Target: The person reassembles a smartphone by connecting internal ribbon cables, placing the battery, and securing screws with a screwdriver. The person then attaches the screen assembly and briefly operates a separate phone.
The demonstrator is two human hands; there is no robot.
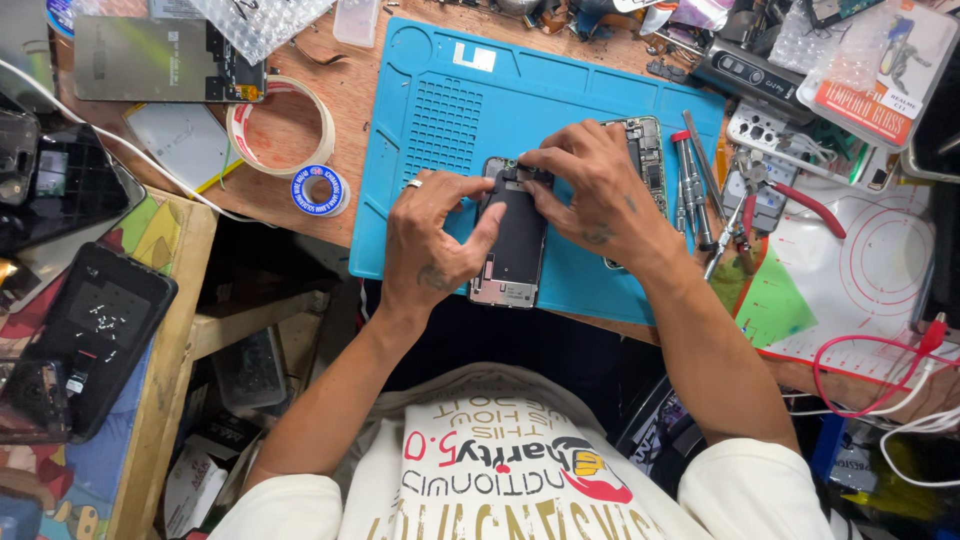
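Observation:
A dark phone screen panel (513, 245) lies back-side up on a blue silicone work mat (440, 120). My left hand (435, 235), with a ring on one finger, holds the panel's left edge, thumb pressed on its back. My right hand (590, 190) pinches the panel's top end with its fingertips. Just behind my right hand lies an opened phone body (648, 150) with its circuit parts showing.
Screwdrivers (690, 180) and red-handled pliers (800, 200) lie right of the mat. Tape rolls (285, 125) sit on the wooden desk at left, near a tablet back (150, 60). A black phone (90, 340) lies at far left. Red and white cables (880, 390) trail at lower right.

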